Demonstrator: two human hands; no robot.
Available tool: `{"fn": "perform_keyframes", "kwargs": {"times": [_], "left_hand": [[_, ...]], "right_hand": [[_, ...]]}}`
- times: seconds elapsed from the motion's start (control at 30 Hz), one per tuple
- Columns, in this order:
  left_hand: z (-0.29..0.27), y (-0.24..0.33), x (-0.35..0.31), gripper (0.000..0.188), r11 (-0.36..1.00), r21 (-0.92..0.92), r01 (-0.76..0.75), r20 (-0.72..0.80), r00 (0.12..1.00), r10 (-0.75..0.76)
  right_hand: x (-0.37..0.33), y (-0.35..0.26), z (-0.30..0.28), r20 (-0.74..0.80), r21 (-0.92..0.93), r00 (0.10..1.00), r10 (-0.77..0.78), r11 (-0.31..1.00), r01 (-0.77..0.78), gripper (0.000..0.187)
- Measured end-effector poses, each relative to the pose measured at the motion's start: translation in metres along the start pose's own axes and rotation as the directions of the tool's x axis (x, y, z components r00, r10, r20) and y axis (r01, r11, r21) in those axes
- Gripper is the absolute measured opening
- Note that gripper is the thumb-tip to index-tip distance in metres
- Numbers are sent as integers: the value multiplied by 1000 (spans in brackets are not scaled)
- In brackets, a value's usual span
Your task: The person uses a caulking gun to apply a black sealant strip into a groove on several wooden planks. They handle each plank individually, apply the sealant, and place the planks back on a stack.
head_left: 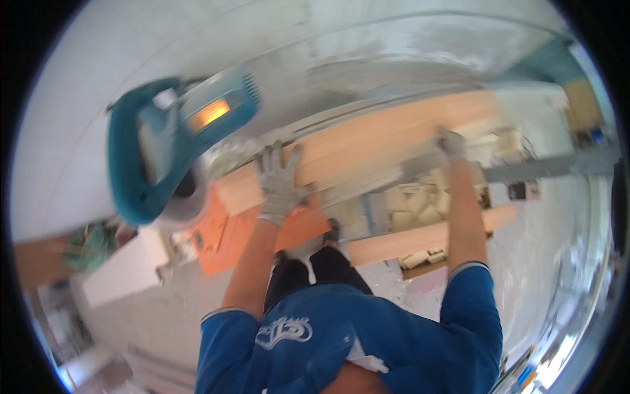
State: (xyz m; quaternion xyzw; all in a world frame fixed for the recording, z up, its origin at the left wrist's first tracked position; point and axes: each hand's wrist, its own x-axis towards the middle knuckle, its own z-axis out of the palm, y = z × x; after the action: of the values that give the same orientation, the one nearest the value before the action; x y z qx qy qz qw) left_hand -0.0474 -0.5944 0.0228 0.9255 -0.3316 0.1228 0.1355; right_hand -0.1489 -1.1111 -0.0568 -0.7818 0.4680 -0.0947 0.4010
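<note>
Head view, from its left side, shows a white panel [125, 272] on the floor, and above it to the right a blue-green power saw [190, 144] with a lit amber patch on its housing. Next comes a bright orange board [226, 233], lying under the left end of a long, pale wooden plank [367, 141]. The person's gloved left hand [279, 184] rests palm down on the plank near that end, fingers spread, pressing or steadying by the look of it rather than gripping. The plank lies across the front of the body, its long axis slanting from low at the left, close beside the saw, to higher at the right; most of its length stretches to the right of the left hand, with only a short stretch beyond it toward the saw. The left hand is plainly the one nearer the saw. Nearer the body lie wood offcuts [417, 207] and, below them, a second plank [430, 240]. Above these, the gloved right hand [451, 143] is at the first plank's near side, well along toward its right end; its fingers look curled, but blur hides whether they grasp the wood or anything else. Furthest right is a grey bar [551, 167].
</note>
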Motion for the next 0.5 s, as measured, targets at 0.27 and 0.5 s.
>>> {"fn": "perform_keyframes", "kwargs": {"times": [0.27,0.5], "left_hand": [[-12,-74,-133,62,209,-681,701,118,387,-914],[36,-132,-145,48,-105,-913,395,352,630,-693]], "right_hand": [[-23,-3,-19,-75,237,996,47,971,-28,50],[-29,-72,-102,-412,-17,840,-352,925,379,45]]}}
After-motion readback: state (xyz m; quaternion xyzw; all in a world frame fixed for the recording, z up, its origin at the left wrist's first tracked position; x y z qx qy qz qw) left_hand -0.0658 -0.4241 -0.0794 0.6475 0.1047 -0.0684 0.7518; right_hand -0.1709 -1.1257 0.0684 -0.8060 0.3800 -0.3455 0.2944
